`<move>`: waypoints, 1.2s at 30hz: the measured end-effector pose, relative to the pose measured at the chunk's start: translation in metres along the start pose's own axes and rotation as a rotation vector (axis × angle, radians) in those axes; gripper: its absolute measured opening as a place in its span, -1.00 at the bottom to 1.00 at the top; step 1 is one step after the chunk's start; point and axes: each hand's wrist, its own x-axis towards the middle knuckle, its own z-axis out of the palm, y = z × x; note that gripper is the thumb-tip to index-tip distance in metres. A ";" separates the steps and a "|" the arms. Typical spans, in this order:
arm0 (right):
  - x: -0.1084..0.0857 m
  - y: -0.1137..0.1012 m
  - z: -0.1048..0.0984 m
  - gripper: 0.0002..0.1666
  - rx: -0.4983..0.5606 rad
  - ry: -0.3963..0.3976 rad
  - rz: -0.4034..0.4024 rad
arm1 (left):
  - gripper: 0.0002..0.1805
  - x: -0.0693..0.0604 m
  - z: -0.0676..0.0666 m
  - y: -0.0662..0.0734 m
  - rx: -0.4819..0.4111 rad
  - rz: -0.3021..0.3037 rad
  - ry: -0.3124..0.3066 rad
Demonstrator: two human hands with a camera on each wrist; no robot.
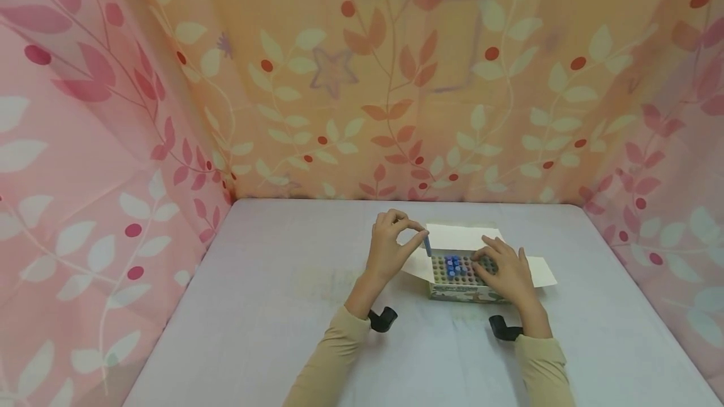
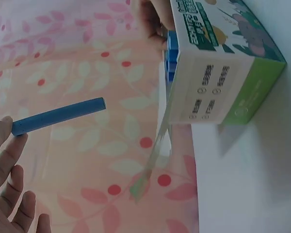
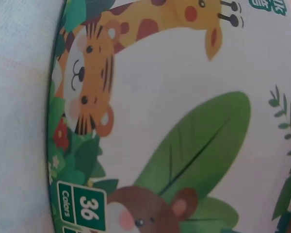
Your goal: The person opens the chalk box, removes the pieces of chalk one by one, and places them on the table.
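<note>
Job looked approx. part-way thru, prob. seating blue sticks in a holder. Printed box [image 1: 471, 294] sat on the counter [image 1: 254, 281], right of centre, w/ far flap [image 1: 460, 235], left flap [image 1: 415, 265] & right flap [image 1: 541, 271] folded out, so opening up was done. A small blue cluster [image 1: 453, 267] stood proud of the grid [image 1: 438, 273], left of its middle; other spots were too small to tell, empty holes or sunken tops, so the no. left was unclear. Left hand [image 1: 390, 240] pinched one loose blue stick [image 2: 63, 115] betw. thumb & index, clear of the box, by its left side; that one wasn't seated yet. Right hand [image 1: 506, 269] was at the grid's right part, fingers bent; couldn't tell if it gripped anything, as right wrist view showed mostly box artwork [image 3: 199, 141]
</note>
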 end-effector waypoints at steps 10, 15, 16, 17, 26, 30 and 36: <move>0.000 0.003 0.002 -0.86 -0.011 0.004 -0.006 | -0.87 -0.013 -0.026 -0.019 -0.092 -0.079 0.052; 0.001 0.001 0.001 -0.87 0.001 -0.002 0.004 | -0.87 -0.019 -0.041 -0.031 -0.079 -0.103 0.055; 0.001 0.001 0.001 -0.87 0.005 -0.005 0.006 | -0.87 -0.020 -0.044 -0.033 -0.077 -0.106 0.054; 0.001 0.001 0.000 -0.87 0.006 -0.003 0.007 | -0.88 -0.022 -0.047 -0.036 -0.073 -0.108 0.054; 0.002 0.002 0.000 -0.87 0.004 -0.001 0.005 | -0.87 -0.034 -0.064 -0.057 -0.006 -0.219 -0.071; 0.002 0.002 0.002 -0.87 0.007 0.003 0.006 | -0.82 -0.039 -0.070 -0.060 0.046 -0.275 -0.157; 0.001 0.002 0.002 -0.87 0.009 0.007 0.008 | -0.79 -0.049 -0.076 -0.067 0.154 -0.341 -0.291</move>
